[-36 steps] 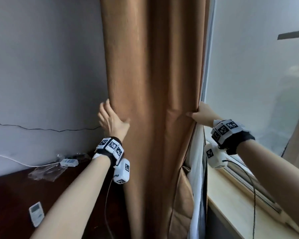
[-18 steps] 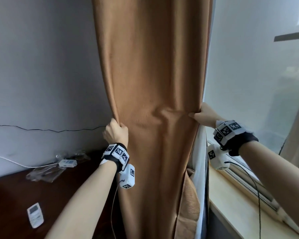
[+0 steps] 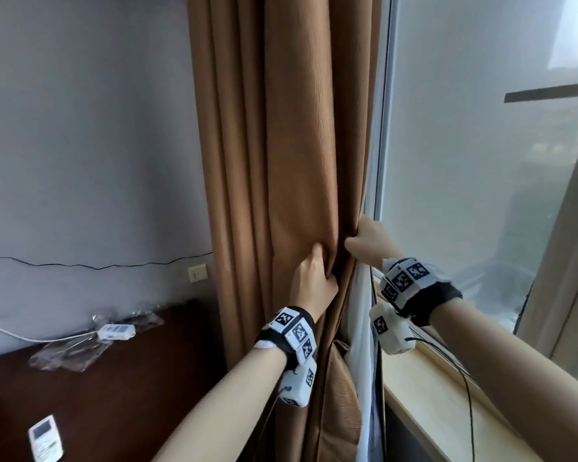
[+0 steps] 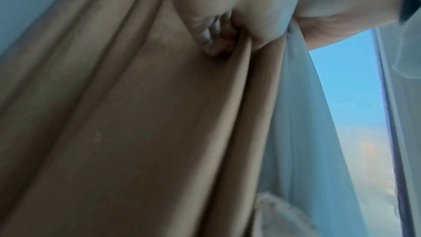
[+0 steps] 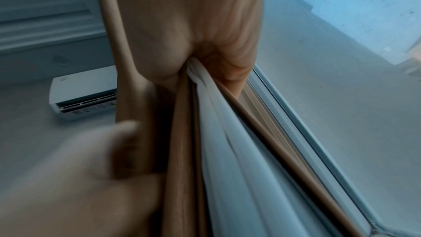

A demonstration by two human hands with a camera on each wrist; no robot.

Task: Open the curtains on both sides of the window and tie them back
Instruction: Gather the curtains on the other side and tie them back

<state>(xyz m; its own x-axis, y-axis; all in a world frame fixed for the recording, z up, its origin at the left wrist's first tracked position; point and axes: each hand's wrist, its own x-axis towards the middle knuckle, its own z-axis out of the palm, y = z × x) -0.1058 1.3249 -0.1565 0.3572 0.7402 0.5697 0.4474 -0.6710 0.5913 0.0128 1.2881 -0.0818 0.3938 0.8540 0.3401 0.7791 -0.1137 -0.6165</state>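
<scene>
We see the brown curtain [image 3: 281, 161] hanging in narrow folds just left of the window [image 3: 481, 161], and we take the window as our landmark. Our left hand [image 3: 311, 281] grips a fold of the curtain, with the fingers curled into the cloth near the window frame. Our right hand [image 3: 369, 241] grips the curtain edge that is nearest to the window, thumb in front and fingers behind; in the right wrist view a white sheer [image 5: 227, 123] is bunched in the same grip. The two hands are close together but apart.

Below the window runs the sill [image 3: 447, 411]. Far left of the window there is a dark desk [image 3: 97, 378]. On it lie a white remote [image 3: 45, 438], a small white device [image 3: 116, 331] and a clear plastic bag [image 3: 67, 351]; we cannot tell if the bag holds anything.
</scene>
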